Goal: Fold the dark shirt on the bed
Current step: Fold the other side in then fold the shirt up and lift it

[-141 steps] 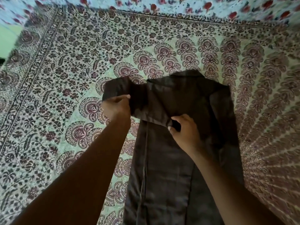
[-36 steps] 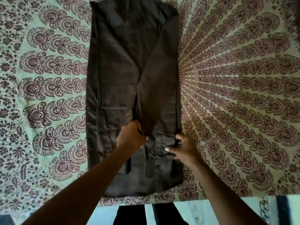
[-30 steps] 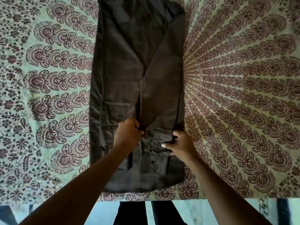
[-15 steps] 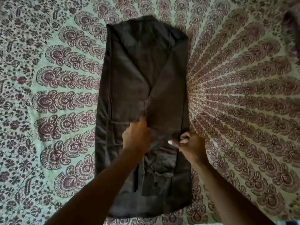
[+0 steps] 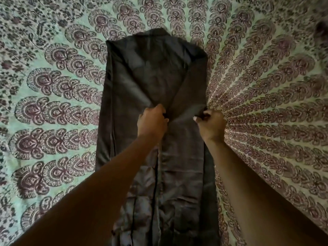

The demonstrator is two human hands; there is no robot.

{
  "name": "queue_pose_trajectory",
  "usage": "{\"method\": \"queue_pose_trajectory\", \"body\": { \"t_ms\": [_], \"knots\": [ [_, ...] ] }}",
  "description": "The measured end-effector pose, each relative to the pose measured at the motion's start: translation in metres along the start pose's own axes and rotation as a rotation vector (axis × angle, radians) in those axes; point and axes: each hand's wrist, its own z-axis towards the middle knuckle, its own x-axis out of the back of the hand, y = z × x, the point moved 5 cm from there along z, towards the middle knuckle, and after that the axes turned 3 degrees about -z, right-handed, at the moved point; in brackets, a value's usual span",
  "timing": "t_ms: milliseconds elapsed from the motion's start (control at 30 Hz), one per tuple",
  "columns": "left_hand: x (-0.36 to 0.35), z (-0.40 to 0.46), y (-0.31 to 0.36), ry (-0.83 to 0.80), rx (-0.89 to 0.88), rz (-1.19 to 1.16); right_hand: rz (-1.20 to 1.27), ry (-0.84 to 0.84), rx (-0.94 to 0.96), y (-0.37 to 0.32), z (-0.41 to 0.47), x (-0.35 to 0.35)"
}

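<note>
Both hands clenched on the dark shirt's folded-in fabric, mid-frame — likely carrying it upward for the crosswise fold. Spread lengthwise on the patterned bedspread, sides already tucked.

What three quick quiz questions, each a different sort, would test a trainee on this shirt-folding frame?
1. True or false: both hands grip the dark shirt.
2. Which hand is at the shirt's edge: A) left hand B) right hand?
3. Fill in: the shirt lies on a patterned ____.

Key: 1 true; 2 B; 3 bedspread.
</note>
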Motion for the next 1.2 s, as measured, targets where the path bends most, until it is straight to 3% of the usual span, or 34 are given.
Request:
{"method": "queue_pose_trajectory", "body": {
  "t_ms": [200, 333, 567, 833, 1067, 1200],
  "knots": [
    [0.001, 0.014, 0.022, 0.068, -0.088, -0.073, 0.228, 0.116, -0.047, -0.016, 0.045, 0.006],
    [-0.002, 0.059, 0.047, 0.068, -0.137, -0.127, 0.274, 0.073, -0.009, -0.047, 0.100, 0.002],
    [-0.004, 0.121, 0.059, 0.012, 0.002, -0.334, 0.371, -0.037, -0.019, -0.086, 0.166, -0.013],
    [0.002, 0.123, 0.051, 0.045, -0.025, -0.209, 0.469, 0.010, -0.074, -0.090, 0.190, -0.029],
    [0.004, 0.123, 0.054, 0.079, -0.082, -0.168, 0.676, 0.048, -0.317, -0.103, 0.185, -0.038],
    [0.001, 0.124, 0.052, 0.064, -0.076, -0.145, 0.596, 0.090, -0.294, -0.103, 0.183, -0.045]
  ]
}}
